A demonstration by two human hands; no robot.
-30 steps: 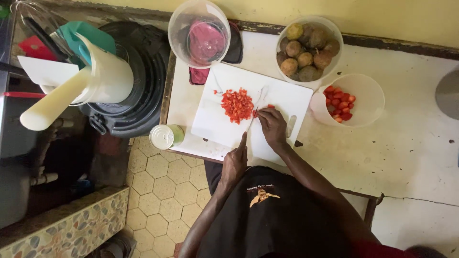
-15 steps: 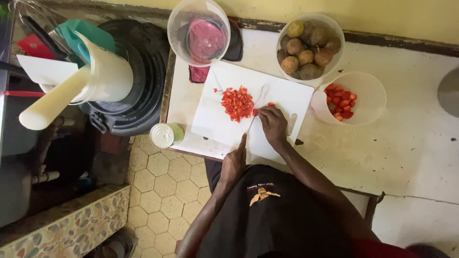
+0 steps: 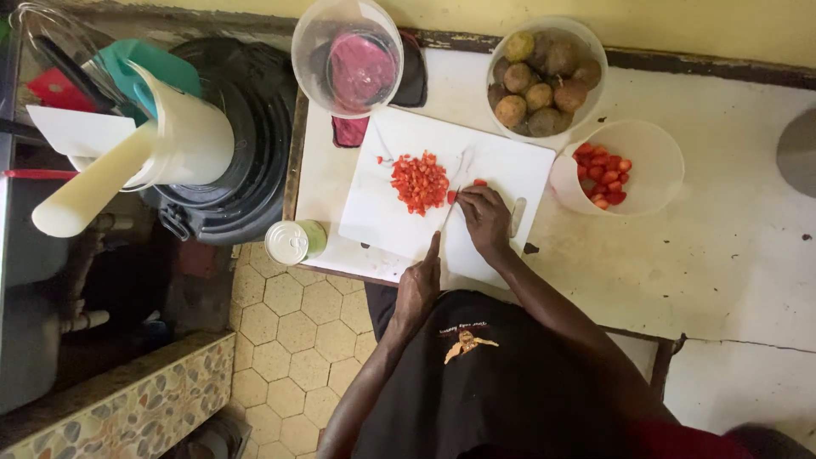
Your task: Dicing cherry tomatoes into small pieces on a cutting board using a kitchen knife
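A white cutting board (image 3: pixel 382 212) lies on the white counter, with a pile of diced red tomato (image 3: pixel 419 181) on its middle. My left hand (image 3: pixel 418 291) is shut on a knife (image 3: pixel 447 218); the index finger lies along the knife, and the blade points away from me, just right of the pile. My right hand (image 3: pixel 486 223) rests fingers-down on the board and holds a small red tomato piece (image 3: pixel 478 183) next to the blade.
A tub of red tomato pieces (image 3: pixel 650 166) and a bowl of brown round fruits (image 3: pixel 544 76) stand right of the board. A clear bowl (image 3: pixel 347 55) is behind it and a small tin (image 3: pixel 293 241) at the counter's left edge. A white jug (image 3: pixel 174 144) sits on a black pot at left.
Both hands stay at the board's right side. The knife has shifted only slightly beside the tomato piece, and the pile looks the same.
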